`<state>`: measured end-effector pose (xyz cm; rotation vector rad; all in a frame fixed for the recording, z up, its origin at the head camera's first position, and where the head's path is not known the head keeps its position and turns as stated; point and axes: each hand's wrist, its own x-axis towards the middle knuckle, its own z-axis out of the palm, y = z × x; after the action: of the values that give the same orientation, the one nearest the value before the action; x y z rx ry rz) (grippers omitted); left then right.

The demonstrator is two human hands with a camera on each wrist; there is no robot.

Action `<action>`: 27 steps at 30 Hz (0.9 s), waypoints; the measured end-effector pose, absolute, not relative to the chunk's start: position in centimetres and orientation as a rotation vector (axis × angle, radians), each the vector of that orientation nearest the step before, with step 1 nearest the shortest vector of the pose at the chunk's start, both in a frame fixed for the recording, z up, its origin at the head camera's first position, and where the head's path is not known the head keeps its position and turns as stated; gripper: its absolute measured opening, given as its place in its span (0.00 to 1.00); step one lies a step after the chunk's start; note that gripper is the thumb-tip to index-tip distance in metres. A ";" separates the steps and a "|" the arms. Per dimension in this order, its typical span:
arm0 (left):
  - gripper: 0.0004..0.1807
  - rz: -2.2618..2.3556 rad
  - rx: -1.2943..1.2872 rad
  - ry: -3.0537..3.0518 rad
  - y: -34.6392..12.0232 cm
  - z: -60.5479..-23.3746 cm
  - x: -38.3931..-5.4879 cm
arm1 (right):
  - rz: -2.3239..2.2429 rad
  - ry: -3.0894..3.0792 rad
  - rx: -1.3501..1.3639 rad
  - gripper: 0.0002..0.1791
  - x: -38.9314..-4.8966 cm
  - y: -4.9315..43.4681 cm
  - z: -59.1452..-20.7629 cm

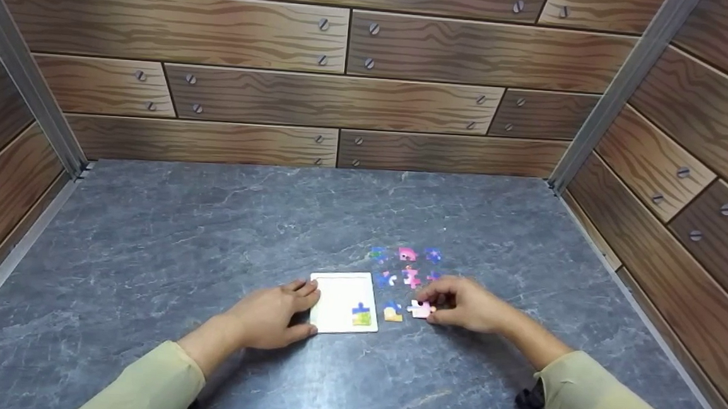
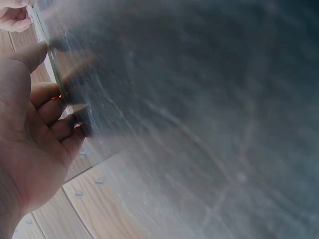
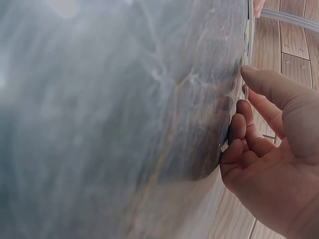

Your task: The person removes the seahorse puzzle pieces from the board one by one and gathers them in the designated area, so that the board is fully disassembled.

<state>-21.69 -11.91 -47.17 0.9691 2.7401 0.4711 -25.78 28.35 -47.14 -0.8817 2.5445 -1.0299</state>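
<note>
A white square puzzle tray [image 1: 336, 301] lies flat on the table, one yellow-green and blue puzzle piece [image 1: 362, 317] in its lower right corner. At the tray's left side rests my left hand [image 1: 275, 313], its thumb and fingertips touching the edge. My right hand [image 1: 468, 304] pinches a pale pink puzzle piece [image 1: 421, 309] between thumb and index finger, low over the table. Just left of that piece lies an orange and blue puzzle piece [image 1: 393, 312]. In the right wrist view the right hand [image 3: 271, 134] hides the piece almost wholly.
Behind lie a pink puzzle piece [image 1: 407, 254], a blue-green one [image 1: 378, 253], a blue-purple one [image 1: 433, 255] and several more, one partly behind the right hand. Wood-patterned walls [image 1: 250, 96] enclose the grey marbled table [image 1: 211, 220] at the back and sides.
</note>
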 end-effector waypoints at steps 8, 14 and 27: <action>0.37 0.483 0.968 2.729 -12.1 -47.0 -21.5 | -1.077 2.524 -0.917 0.18 -25.7 28.4 -47.2; 0.37 0.490 0.974 2.729 -12.1 -47.1 -21.6 | -1.075 2.527 -0.884 0.18 -25.5 28.3 -47.1; 0.37 0.487 0.980 2.731 -12.0 -47.0 -21.6 | -1.046 2.540 -0.891 0.19 -25.6 28.4 -47.1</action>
<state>-21.60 -11.97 -47.00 0.9801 2.7314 0.4865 -25.62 28.37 -47.13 -0.8905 2.5396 -1.0457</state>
